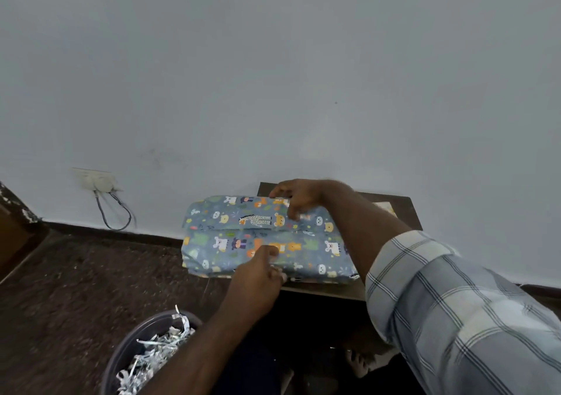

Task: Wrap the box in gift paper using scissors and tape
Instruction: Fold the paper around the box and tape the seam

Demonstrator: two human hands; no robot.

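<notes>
The box lies flat on a small dark wooden table against the wall, fully covered in blue gift paper printed with cartoon animals. A paper seam runs lengthwise across its top. My right hand reaches over the far edge of the box and presses down on the paper near a shiny strip of tape. My left hand rests at the near edge, with its fingertips pressing on the top of the paper. No scissors or tape roll can be seen.
A round dark bin holding shredded silvery paper scraps stands on the brown carpet at the lower left. A wall socket with a looping cable is on the wall to the left. A bare foot shows below the table.
</notes>
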